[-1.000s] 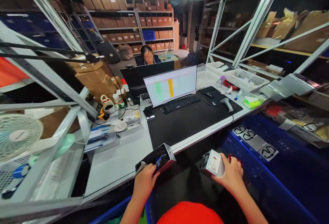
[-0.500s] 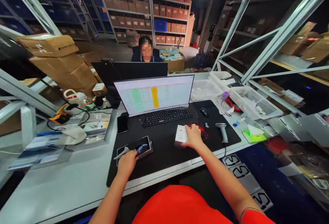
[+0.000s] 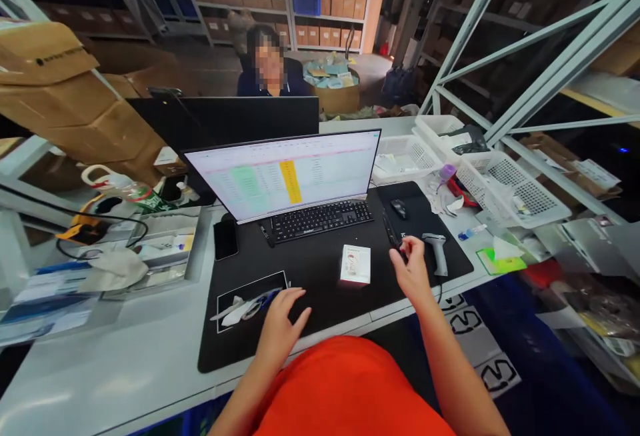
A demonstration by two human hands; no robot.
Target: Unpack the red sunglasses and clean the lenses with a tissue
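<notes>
My left hand [image 3: 284,319] is open, its fingers spread over the desk mat at the right end of a shallow black box [image 3: 225,304]. In that box lie grey-white strips and something blue [image 3: 267,299]. My right hand [image 3: 414,271] has its fingers curled together near a thin black pen-like item [image 3: 389,228]. Something dark shows at the fingertips, too small to name. A small white box [image 3: 355,264] with a printed front stands on the mat between my hands, touched by neither. To the right of my right hand lies a grey barcode scanner [image 3: 436,254].
A monitor [image 3: 295,176] shows a spreadsheet above a black keyboard [image 3: 320,221]. A mouse [image 3: 399,208] and a phone [image 3: 226,239] flank it. White baskets [image 3: 510,186] stand at right, a grey tray [image 3: 195,249] at left. A person [image 3: 270,69] sits beyond the monitors.
My right hand has let go of the small white box and moved right. My left hand has come off the black box, moving right with its fingers spread. The view has shifted closer.
</notes>
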